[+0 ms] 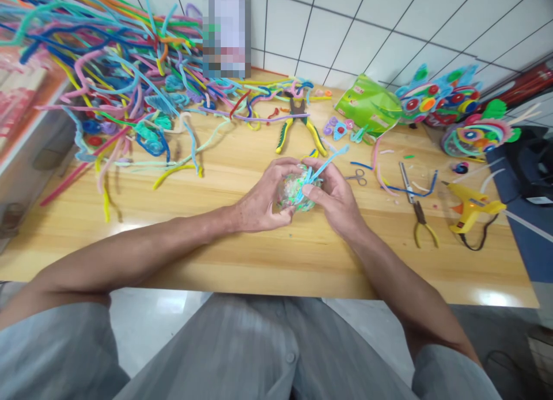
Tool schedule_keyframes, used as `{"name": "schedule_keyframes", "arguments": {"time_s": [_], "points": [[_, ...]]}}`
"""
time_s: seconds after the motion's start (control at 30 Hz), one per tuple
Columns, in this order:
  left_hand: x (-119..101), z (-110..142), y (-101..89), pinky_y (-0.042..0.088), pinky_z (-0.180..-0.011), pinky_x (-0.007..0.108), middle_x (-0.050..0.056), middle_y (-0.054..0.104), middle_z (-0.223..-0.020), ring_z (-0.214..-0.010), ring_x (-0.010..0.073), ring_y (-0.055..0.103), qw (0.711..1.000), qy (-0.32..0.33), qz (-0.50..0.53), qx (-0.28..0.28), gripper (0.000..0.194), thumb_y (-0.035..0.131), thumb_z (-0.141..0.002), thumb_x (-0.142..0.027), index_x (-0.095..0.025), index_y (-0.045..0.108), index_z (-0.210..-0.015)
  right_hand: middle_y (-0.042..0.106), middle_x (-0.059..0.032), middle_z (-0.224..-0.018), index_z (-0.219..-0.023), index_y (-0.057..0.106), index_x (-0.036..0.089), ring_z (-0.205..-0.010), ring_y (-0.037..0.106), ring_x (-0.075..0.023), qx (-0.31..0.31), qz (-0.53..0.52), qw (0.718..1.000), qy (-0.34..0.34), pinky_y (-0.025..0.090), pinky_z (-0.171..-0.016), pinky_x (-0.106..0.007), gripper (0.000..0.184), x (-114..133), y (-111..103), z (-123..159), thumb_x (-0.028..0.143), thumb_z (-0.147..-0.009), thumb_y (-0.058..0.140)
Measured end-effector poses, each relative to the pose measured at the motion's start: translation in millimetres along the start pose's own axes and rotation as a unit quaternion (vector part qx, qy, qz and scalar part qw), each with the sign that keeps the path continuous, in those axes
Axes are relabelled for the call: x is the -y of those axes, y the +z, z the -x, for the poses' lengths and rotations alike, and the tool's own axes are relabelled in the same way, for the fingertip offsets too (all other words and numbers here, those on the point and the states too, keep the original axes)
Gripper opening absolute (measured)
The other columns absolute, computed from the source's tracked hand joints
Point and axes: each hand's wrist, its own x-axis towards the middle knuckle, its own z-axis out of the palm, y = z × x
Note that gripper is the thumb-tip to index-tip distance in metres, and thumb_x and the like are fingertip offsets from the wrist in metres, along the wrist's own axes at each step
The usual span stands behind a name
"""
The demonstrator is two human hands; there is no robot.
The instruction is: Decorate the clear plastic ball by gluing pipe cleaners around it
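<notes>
Between my hands, above the wooden table, is a clear rounded container [287, 196] with many small coloured bits showing through it. My left hand [265, 195] wraps round its left side, thumb below and fingers over the top. A light blue pipe cleaner [329, 160] lies across the container, and one end sticks out to the upper right. My right hand [338, 197] presses it down with the thumb while the fingers curl behind the container's right side. Those right fingers are partly hidden. Just beyond my hands lie yellow-and-black pliers [298, 115] with spread handles.
A tangled heap of coloured pipe cleaners [125, 72] covers the back left. At right are small scissors [358, 177], yellow-handled pliers [420, 221] and a yellow glue gun [470, 205]. Behind them stand a green packet [369, 106] and several decorated mask-like figures [479, 129]. A tiled wall [337, 26] borders the table.
</notes>
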Motion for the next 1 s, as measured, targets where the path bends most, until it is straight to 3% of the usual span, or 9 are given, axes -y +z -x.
{"name": "schedule_keyframes", "arguments": {"time_s": [0.27,0.6,0.8,1.0], "points": [[2.0,2.6,-0.8,0.047,-0.124,0.061,0.017,0.048,-0.155,-0.151,0.0362,0.048,1.0,-0.009,0.015,0.006,0.072,0.075,-0.088,-0.026,-0.028,0.041,-0.152,0.076,-0.003,-0.131,-0.126,0.069,0.03,-0.123,0.069,-0.0277,0.001,-0.008,1.0,-0.001,0.057,-0.109,-0.044,0.06,0.4,2.1,-0.8,0.055,-0.077,0.093],[7.4,2.4,4.0,0.05,-0.121,0.06,0.015,0.051,-0.151,-0.149,0.0354,0.051,0.999,0.015,-0.005,-0.04,0.077,0.078,-0.085,-0.03,-0.03,0.043,-0.153,0.075,-0.0036,-0.133,-0.13,0.068,0.031,-0.124,0.068,-0.028,0.003,0.021,1.0,0.0,0.056,-0.111,-0.046,0.059,0.2,-0.8,-8.5,0.056,-0.081,0.089],[13.8,2.2,-3.2,0.044,-0.124,0.066,0.02,0.046,-0.158,-0.152,0.0405,0.046,0.999,0.033,-0.039,-0.019,0.1,0.082,-0.081,-0.029,-0.029,0.027,-0.164,0.072,-0.0051,-0.141,-0.135,0.067,0.032,-0.133,0.066,-0.0296,0.021,0.016,0.999,-0.019,0.054,-0.116,-0.048,0.065,-1.3,-2.7,-15.8,0.058,-0.08,0.09],[10.9,0.4,-7.4,0.039,-0.128,0.069,0.022,0.042,-0.165,-0.16,0.0423,0.039,0.999,0.024,-0.036,0.016,0.099,0.08,-0.083,-0.028,-0.027,0.027,-0.167,0.072,-0.0045,-0.141,-0.132,0.069,0.032,-0.135,0.065,-0.0291,0.019,0.004,1.0,-0.024,0.052,-0.12,-0.048,0.065,-4.4,-3.4,-17.5,0.057,-0.078,0.093]]}}
